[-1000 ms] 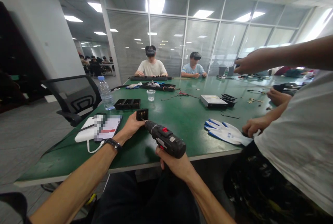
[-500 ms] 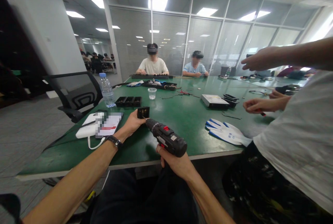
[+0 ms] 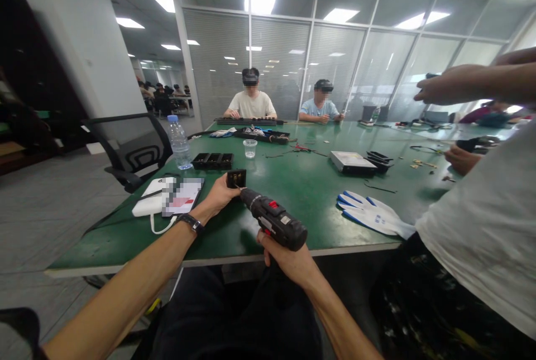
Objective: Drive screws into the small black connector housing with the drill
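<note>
A small black block with brass-coloured metal parts (image 3: pixel 237 177) is pinched upright in my left hand (image 3: pixel 220 195), above the green table. My right hand (image 3: pixel 285 254) is wrapped around the grip of a black cordless drill (image 3: pixel 276 220) with red accents. The drill points away and to the left, its bit at the lower face of the block. Whether the tip touches a screw is too small to tell. Just behind the block lies a black three-compartment tray (image 3: pixel 213 161), and a clear plastic cup (image 3: pixel 250 148) stands near it.
A water bottle (image 3: pixel 179 142), a white power bank (image 3: pixel 153 197) and a phone (image 3: pixel 184 195) lie left. White-and-blue gloves (image 3: pixel 372 214), a silver-topped drive (image 3: pixel 352 162) and small brass pieces (image 3: pixel 419 164) are right. A standing co-worker (image 3: pixel 486 220) is close at right; two people sit opposite.
The view has shifted slightly, moving the scene rightward. My hands keep the drill against the block. The co-worker's lower hand has drawn back to the right, uncovering brass pieces.
</note>
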`<state>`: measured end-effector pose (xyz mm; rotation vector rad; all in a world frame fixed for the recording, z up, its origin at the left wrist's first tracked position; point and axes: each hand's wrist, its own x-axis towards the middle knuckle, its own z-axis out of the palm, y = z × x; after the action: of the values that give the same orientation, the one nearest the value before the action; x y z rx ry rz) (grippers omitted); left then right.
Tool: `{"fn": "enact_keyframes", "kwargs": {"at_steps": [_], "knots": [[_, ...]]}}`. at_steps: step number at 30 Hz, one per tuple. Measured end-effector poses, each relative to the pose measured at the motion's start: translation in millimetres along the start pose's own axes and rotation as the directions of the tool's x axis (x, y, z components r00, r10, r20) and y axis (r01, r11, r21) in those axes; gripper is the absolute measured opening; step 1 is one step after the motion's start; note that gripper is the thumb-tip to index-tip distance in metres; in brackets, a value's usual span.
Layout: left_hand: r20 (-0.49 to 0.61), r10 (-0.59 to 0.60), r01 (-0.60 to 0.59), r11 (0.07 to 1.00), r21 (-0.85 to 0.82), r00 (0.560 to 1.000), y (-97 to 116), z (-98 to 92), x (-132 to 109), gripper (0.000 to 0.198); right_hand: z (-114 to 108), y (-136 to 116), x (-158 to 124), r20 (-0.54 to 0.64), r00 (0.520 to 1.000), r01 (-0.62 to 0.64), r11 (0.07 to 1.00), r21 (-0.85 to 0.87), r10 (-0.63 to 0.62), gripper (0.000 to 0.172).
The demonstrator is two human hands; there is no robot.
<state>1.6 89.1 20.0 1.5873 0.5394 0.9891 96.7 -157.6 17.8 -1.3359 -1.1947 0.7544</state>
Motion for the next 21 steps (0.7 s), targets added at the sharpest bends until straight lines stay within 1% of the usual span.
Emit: {"fn": "enact_keyframes", "kwargs": {"at_steps": [7,13,21], "knots": [[-0.025,0.000,0.000,1.000,0.002,1.000,3.2,3.2,-1.8,0.050,-0.1,4.9,-0.4,-0.002,1.000,0.009,1.000,-0.013,-0.009,0.021],[-0.009,0.000,0.000,1.000,0.007,1.000,2.2,3.2,-1.4,0.050,-0.4,6.3,-0.9,-0.016,1.000,-0.004,1.000,-0.025,0.004,0.021],[-0.001,0.003,-0.003,1.000,0.021,1.000,0.9,1.8,-0.9,0.050,-0.5,8.1,-0.4,-0.017,1.000,-0.004,0.999,-0.033,0.004,0.028]]}}
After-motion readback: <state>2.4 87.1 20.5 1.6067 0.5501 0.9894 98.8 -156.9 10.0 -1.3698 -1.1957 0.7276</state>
